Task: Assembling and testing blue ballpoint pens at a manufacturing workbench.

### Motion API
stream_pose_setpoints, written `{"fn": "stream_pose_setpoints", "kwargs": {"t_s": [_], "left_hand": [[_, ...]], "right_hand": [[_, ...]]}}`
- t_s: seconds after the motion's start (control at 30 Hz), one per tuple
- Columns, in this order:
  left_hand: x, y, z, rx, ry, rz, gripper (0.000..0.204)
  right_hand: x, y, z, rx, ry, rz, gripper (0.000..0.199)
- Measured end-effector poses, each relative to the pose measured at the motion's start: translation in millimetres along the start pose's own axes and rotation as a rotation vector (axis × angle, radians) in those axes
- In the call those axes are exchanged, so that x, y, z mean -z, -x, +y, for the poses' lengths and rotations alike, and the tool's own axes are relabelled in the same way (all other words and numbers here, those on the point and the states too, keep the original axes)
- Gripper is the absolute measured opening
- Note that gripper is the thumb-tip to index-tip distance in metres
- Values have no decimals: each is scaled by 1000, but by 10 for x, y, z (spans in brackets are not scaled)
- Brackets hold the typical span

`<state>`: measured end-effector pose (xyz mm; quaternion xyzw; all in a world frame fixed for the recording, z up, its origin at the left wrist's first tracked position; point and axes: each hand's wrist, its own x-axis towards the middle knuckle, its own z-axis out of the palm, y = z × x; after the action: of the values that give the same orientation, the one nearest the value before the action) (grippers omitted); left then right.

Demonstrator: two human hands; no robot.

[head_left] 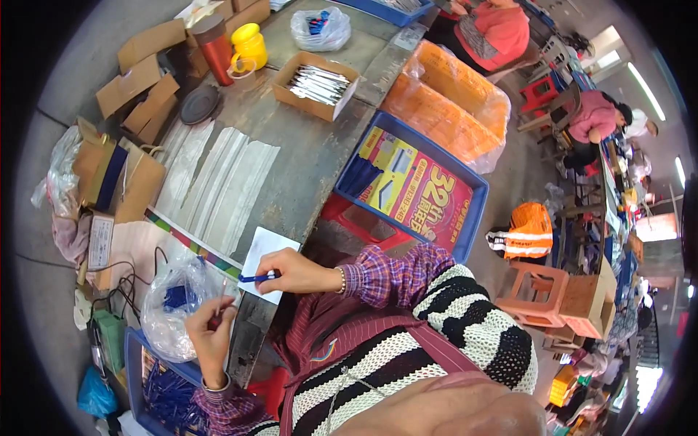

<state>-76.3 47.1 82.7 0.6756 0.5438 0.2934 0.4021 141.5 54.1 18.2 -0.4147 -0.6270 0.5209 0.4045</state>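
My right hand (302, 272) is closed on a blue pen (254, 278), holding it level over a white sheet of paper (270, 243) at the table's near edge. To its left, my left hand (209, 336) is raised with its fingertips pinched together. A thin pale stick (222, 292) seems to rise from that pinch; it is too fine to name. Beside the left hand sits a clear plastic bag (161, 336) with small blue parts inside. Below it, a blue crate (132, 361) holds many slim dark blue pieces, partly hidden by my left sleeve.
Pale strips (231, 178) lie across the table. Farther back stand a cardboard box of silvery pens (283, 93), a yellow jug (249, 47) and a red flask (213, 54). A blue tray (471, 231) and an orange bag-lined crate (443, 102) flank the right side. Other people sit beyond.
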Motion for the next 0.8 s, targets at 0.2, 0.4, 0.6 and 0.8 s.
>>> {"fn": "stream_pose_setpoints", "kwargs": {"t_s": [0.2,0.4,0.6,0.8], "left_hand": [[-285,-20,274,-168,-56,-51,22],[-408,-76,288,-219,-125,-47,20],[-331,40,167,-356,-269,79,19],[-314,239,156,-336,-248,91,17]], "right_hand": [[-63,108,-253,-669,-973,-241,9],[-47,181,-162,-816,-1176,-176,4],[-191,146,-158,-890,-1274,-213,8],[-250,205,-225,-931,-1144,-225,11]]}}
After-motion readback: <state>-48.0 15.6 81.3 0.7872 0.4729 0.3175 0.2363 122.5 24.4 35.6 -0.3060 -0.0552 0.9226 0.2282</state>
